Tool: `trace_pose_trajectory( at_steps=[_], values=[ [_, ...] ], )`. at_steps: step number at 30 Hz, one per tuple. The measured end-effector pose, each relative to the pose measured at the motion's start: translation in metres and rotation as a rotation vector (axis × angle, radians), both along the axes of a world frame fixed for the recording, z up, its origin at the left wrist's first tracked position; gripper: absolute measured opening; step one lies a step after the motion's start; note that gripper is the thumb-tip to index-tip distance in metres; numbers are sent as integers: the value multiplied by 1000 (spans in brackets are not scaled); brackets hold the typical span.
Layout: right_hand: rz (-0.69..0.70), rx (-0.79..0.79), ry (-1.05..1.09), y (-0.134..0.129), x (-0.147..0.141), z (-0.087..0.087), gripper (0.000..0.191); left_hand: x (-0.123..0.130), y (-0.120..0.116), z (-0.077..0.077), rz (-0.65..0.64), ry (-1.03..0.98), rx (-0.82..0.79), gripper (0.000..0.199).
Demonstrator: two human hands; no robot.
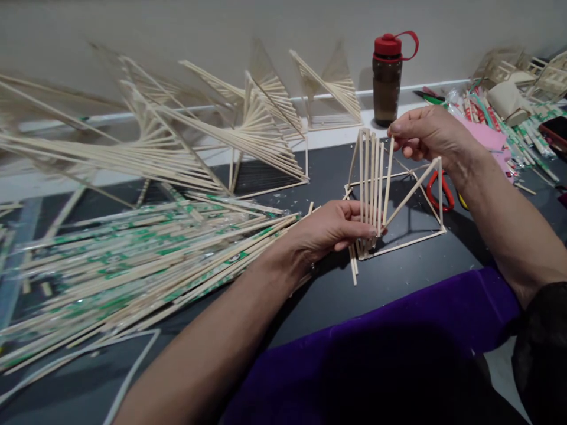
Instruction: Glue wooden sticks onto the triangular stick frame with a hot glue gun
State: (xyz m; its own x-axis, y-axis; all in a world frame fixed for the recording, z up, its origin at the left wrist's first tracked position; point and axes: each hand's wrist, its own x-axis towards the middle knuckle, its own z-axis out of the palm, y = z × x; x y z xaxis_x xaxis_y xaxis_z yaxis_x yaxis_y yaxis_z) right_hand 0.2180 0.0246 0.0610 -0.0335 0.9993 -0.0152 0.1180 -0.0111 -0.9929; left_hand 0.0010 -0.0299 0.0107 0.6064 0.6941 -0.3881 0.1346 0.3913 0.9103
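Inside the tabletop's [401, 274] front edge, the frame [411, 193] looks part-filled: left hand [339, 227] grips sticks [372, 183], right hand [425, 131] pinches another, joint unclear.

Craft table [411, 268] by a wall [221, 23]

It seems a craft workshop: left of the bottle [387, 82] stand stick models [268, 150] and lie many wrapped sticks [133, 254]; right of it are green packets [534, 139] and a red handle [449, 195].

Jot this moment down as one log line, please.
left hand: holds stick frame low | right hand: pinches single stick near its top | nearby: red-capped bottle, wrapped sticks
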Motion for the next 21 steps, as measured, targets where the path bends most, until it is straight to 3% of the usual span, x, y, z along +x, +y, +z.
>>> trace_pose_trajectory(
  at_steps=[21],
  values=[
    [40,-65,-74,-2,-1,-1,7,2,10,-12,-62,29,15,24]
  ],
)
